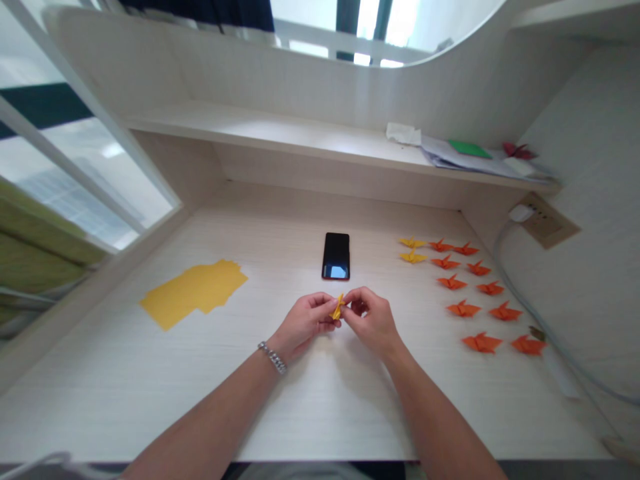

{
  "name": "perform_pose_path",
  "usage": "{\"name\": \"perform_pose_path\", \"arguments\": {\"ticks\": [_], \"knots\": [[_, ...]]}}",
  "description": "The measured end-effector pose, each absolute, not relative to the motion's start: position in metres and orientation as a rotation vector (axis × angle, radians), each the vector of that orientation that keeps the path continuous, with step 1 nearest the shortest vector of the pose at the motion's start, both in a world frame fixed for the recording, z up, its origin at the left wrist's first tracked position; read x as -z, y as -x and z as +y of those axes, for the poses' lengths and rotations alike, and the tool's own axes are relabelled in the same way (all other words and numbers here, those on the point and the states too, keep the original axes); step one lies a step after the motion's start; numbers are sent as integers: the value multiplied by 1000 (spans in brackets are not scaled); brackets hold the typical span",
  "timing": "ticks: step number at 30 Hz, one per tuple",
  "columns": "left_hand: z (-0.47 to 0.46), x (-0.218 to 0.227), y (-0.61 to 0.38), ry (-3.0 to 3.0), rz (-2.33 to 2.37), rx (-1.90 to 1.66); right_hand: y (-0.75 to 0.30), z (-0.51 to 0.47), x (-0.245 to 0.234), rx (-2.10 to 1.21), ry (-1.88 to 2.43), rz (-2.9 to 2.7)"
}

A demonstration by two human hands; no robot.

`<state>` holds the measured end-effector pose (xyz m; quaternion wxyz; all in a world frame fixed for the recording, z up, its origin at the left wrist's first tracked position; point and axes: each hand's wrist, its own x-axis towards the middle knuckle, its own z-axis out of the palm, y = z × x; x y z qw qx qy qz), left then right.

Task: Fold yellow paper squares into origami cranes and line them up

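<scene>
A small folded yellow paper crane (338,308) is pinched between my two hands above the desk. My left hand (311,320) grips it from the left, thumb on top and fingers curled beneath. On the other side, the thumb and fingertips of my right hand (370,317) are closed on its edge. Part of the paper is hidden by my fingers. Two finished yellow cranes (413,257) stand to the right, beside two columns of orange cranes (463,309). Over on the left lies a spread stack of yellow paper squares (195,291).
Just beyond my hands a black phone (337,257) lies on the desk (280,227). A white cable (530,300) runs from a charger in the wall socket (549,220) down the right side. Papers (460,157) and a tissue (403,133) rest on the shelf above.
</scene>
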<state>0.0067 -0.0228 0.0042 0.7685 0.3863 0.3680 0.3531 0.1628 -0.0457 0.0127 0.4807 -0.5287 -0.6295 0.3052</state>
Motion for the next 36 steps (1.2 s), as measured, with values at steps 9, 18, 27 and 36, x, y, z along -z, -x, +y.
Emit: {"name": "perform_pose_path", "arguments": {"ticks": [9,18,27,36], "knots": [[-22,3,-8,-917,830,-808,-166,-46,-15,-695,1373,-1637],[-24,-1,-9,-1005,843,-836,-167,-46,-13,-679,1382,-1611],[-22,1,-8,-1038,857,-920,-168,-49,-20,-682,1281,-1661],[-22,-2,-8,-1074,906,-940,-166,-46,-10,-922,1241,-1437]]}}
